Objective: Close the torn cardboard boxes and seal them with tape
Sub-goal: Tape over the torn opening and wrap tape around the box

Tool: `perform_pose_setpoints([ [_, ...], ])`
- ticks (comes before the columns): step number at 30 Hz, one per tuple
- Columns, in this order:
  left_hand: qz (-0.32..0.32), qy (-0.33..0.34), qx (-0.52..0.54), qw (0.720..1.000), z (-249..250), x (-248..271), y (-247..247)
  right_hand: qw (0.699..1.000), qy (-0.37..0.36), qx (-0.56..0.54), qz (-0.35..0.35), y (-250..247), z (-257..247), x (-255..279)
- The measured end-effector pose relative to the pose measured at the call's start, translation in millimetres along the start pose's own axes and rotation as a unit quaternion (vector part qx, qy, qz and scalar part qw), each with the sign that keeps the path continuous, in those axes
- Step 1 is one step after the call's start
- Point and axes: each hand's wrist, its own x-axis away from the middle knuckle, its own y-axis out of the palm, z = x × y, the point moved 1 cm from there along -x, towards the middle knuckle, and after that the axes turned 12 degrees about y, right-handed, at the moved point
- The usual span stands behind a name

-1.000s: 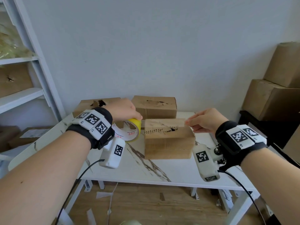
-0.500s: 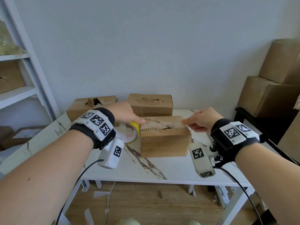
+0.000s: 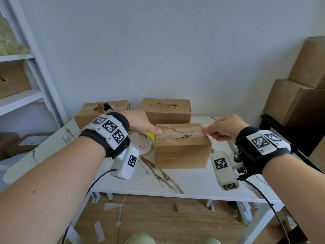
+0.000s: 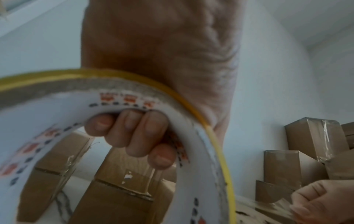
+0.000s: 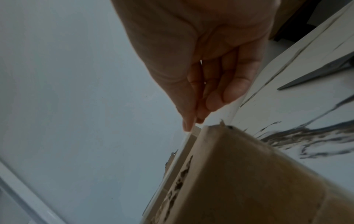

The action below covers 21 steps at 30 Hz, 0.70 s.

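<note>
One torn box (image 3: 182,147), left hand (image 3: 140,121) gripping tape roll (image 3: 146,144), right hand (image 3: 226,126) pinching tape end.

Your head view is evenly daylit and sharp, bending toward its edges. Your right wrist view is dim; the left blurs at six o'clock.

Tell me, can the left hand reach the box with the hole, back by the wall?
Probably not right now. The left hand grips the tape roll, whose strip runs across the front box to the right hand. The torn box sits close behind, nothing between.
</note>
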Motion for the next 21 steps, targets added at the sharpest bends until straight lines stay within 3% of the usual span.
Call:
perform_pose_setpoints([
  [21, -0.017, -0.009, -0.007, 1.0, 3.7, -4.4, 8.7, 0.999, -0.001, 0.033, 0.015, 0.6, 4.7, -0.7],
])
